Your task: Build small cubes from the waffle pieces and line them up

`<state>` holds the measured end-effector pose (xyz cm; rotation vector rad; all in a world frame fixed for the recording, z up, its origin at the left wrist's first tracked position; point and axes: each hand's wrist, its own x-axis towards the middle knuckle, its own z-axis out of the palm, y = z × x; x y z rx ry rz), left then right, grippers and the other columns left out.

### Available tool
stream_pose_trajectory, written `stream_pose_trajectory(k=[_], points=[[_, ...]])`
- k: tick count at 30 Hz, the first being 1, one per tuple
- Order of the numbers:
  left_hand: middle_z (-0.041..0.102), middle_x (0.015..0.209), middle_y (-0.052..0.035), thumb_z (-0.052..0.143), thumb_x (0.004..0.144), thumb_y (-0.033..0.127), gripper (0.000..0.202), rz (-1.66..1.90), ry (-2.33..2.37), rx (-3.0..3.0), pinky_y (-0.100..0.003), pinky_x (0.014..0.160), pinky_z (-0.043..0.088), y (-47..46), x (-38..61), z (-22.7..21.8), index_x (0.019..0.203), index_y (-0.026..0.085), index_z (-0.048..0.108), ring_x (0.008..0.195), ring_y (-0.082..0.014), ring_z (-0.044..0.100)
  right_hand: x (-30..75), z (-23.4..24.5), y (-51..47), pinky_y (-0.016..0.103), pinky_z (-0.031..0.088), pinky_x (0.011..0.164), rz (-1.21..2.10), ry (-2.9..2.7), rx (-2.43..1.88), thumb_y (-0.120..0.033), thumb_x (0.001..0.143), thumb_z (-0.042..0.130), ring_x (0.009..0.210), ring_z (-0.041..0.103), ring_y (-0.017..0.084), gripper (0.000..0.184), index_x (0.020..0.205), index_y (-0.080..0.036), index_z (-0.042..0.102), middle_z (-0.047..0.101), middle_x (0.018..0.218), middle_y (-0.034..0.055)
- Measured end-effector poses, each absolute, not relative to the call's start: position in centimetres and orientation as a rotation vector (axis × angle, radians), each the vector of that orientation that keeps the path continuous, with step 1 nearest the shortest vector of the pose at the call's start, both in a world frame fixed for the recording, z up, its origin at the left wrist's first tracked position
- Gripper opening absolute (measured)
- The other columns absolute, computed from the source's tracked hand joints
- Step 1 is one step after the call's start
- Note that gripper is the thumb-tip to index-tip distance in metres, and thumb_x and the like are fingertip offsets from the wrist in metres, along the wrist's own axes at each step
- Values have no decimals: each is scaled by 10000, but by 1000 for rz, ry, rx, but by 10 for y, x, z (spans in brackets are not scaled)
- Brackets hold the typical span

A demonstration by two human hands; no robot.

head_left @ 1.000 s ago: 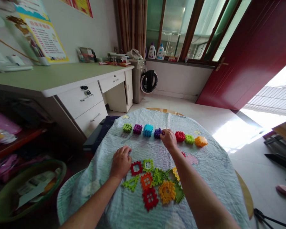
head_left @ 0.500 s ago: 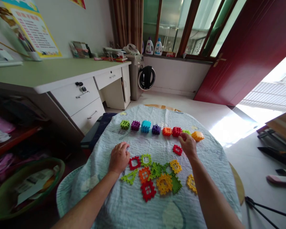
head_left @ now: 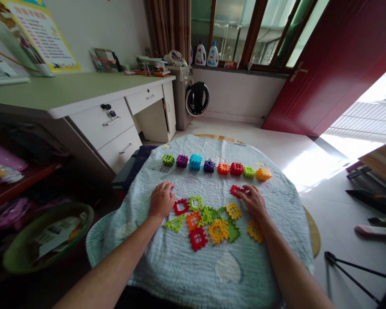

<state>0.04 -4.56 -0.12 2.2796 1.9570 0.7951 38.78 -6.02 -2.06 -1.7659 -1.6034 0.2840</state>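
**Q:** Status of the work on the cloth?

**A:** Eight assembled plastic waffle-block cubes (head_left: 209,165) stand in one row across the far side of a pale blue quilted cloth (head_left: 167,274): green, purple, cyan, dark purple, orange, red, green, yellow-orange.

**Q:** And what remains unassembled?

**A:** Roughly a dozen flat interlocking plastic pieces (head_left: 207,216) lie loose in a cluster on the near side of the row. None of them appears joined to another, and they include a lime-green triangle (head_left: 174,223) and a yellow-orange gear-shaped piece (head_left: 218,231).

**Q:** Condition of the grips?

**A:** The left grip (head_left: 161,200) is released, resting palm down on the cloth just beside a red square frame piece (head_left: 180,207), with nothing held. The right grip (head_left: 254,201) has its fingertips on a small red flat piece (head_left: 236,190), which lies between the row and the cluster. Clenched or merely touching? Cannot tell from this view.
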Motion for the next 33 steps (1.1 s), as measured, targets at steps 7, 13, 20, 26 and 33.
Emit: stream_pose_trajectory(k=[7,13,20,26,33], points=[[664,1118,-102,486,791,135,252,827,1911,2234,-436,1022,449,-46,1,0,982,185,643,1108,-271,587,390,-20,-60,369,491,776,305,-1603,-1772,-550,787,579,770,619,212,411,960,-197,700,635,926,74],[633,1248,-105,572,847,429,369,684,1615,2205,-426,1076,419,-50,-11,10,1131,200,626,1215,-271,559,389,-18,-59,363,489,779,317,-1568,-1777,-500,783,568,772,623,210,363,938,-198,697,641,917,72],[101,1640,-181,799,407,758,1364,260,1400,2325,-638,1159,211,-113,-11,5,1543,276,218,1477,-491,105,388,-19,-60,353,486,780,316,-1562,-1752,-451,790,555,760,616,201,316,938,-207,690,639,890,57],[4,1656,-133,801,399,748,1382,233,1493,2345,-649,1173,149,-133,26,-1,1552,336,160,1480,-503,23,387,-17,-61,351,487,764,343,-1515,-1765,-445,768,549,760,620,204,331,919,-190,698,656,921,77],[247,1577,-191,741,625,661,1011,467,1589,2380,-627,1140,245,-106,50,0,1466,237,373,1443,-460,224,386,-16,-61,353,489,761,328,-1504,-1758,-431,763,536,750,613,202,320,889,-190,704,658,888,73]])
